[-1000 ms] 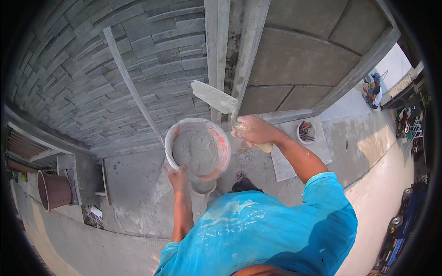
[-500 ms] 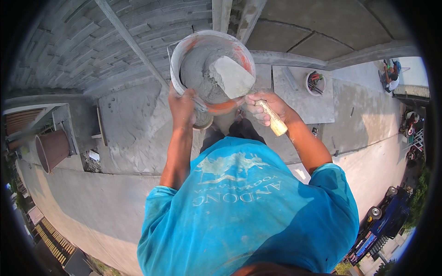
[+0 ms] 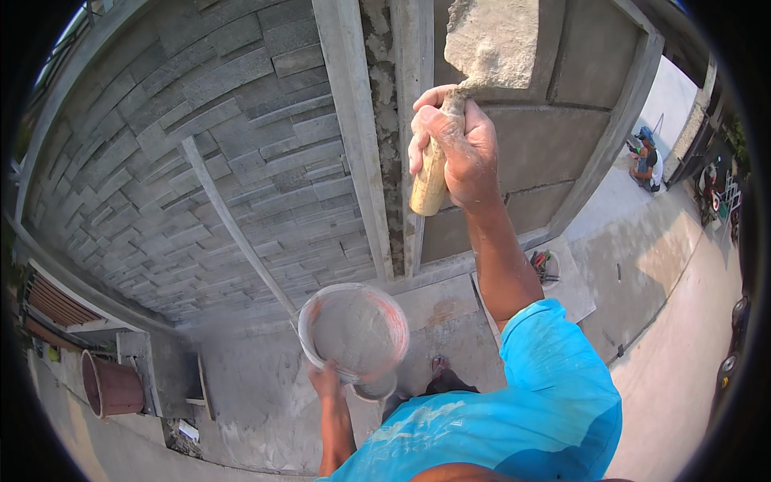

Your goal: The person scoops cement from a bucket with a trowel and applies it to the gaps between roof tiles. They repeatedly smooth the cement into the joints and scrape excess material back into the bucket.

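Note:
My left hand (image 3: 327,381) grips the near rim of a round bucket (image 3: 304,341), whose inner wall is smeared orange and grey. Wet grey mortar (image 3: 353,328) fills much of it. Raised high in front of the wall, my right hand (image 3: 459,149) is closed around the wooden handle of a trowel (image 3: 430,181). Its broad blade is coated in grey mortar and reaches the top edge of the view, beside a rough mortar-filled gap (image 3: 381,104) between two upright concrete posts. Whether the blade touches the wall, I cannot tell.
Stone cladding (image 3: 249,104) covers the left wall, with a long bar (image 3: 229,221) leaning on it. Smooth grey panels (image 3: 542,149) are at right. A tool bucket (image 3: 548,277), a brownish tub (image 3: 112,386) and another container (image 3: 376,390) stand around. A person (image 3: 649,165) sits farther right.
My right hand has lifted the trowel out of the bucket and up toward the wall. The bucket in my left hand now appears lower in view, and the view has tilted up to the wall.

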`<state>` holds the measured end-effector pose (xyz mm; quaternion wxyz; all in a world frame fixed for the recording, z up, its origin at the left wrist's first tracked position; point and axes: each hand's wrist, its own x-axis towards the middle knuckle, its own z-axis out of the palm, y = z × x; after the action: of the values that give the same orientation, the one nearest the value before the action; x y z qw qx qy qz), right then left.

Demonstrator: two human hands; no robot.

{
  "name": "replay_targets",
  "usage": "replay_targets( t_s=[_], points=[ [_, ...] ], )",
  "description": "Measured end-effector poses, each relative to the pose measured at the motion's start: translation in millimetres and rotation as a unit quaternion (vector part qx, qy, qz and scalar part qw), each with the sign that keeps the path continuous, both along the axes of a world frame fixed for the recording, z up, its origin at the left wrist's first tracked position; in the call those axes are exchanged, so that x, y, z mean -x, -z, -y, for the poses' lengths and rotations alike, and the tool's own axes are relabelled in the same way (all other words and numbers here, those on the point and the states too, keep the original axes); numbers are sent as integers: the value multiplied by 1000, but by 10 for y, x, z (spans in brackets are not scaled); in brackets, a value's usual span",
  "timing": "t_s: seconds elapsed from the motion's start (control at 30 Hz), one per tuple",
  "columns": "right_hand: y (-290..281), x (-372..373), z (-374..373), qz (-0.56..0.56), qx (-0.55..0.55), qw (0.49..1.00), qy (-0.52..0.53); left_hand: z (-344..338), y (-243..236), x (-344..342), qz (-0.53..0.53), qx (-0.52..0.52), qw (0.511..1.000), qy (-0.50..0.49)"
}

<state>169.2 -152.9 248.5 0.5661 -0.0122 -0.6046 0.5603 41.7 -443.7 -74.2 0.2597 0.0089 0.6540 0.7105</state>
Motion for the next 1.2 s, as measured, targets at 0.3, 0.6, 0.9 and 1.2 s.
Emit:
replay_targets(
  t_s=[0.3, 0.6, 0.9, 1.2],
  points=[
    [-554, 866, -1603, 231, -258, 692, 634, 344, 102, 161, 0, 38, 998, -51],
    [2533, -676, 175, 348, -267, 838, 324, 515, 655, 333, -5, 51, 999, -10],
    [3376, -1105, 1227, 506, -65, 825, 243, 56, 636, 79, 49, -15, 998, 28],
    [2802, -922, 1085, 755, -95, 638, -115, -252, 947, -213, 86, -9, 990, 113]
  ],
)
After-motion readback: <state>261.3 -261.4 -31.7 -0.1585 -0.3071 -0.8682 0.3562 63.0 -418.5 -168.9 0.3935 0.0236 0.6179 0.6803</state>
